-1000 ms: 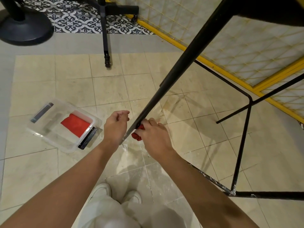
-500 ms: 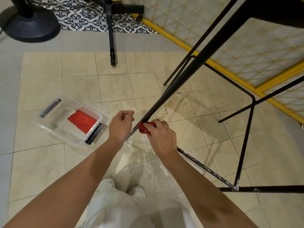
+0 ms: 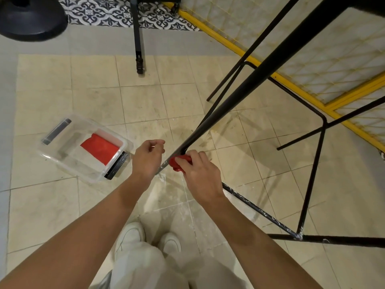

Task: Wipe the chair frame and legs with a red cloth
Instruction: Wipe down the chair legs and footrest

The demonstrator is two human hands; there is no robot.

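Note:
A black metal chair leg [image 3: 239, 94] slants down from the upper right to the floor between my hands. My right hand [image 3: 200, 174] grips a bunched red cloth [image 3: 177, 162] wrapped against the low end of that leg. My left hand [image 3: 146, 158] hovers just left of the leg tip with its fingers curled and nothing in them. The chair's lower frame bars [image 3: 312, 180] stand to the right, with white paint specks on the floor bar [image 3: 260, 213].
A clear plastic box [image 3: 62, 155] with another red cloth [image 3: 100, 149] lies on the tiles at left. A black stand pole [image 3: 137, 38] and a round black base [image 3: 31, 15] sit at the back. A yellow mesh panel [image 3: 312, 49] runs along the right. My white shoes [image 3: 133, 236] are below.
My right hand has slid the red cloth slightly up the chair leg. My left hand stays beside the leg. The view has shifted a little.

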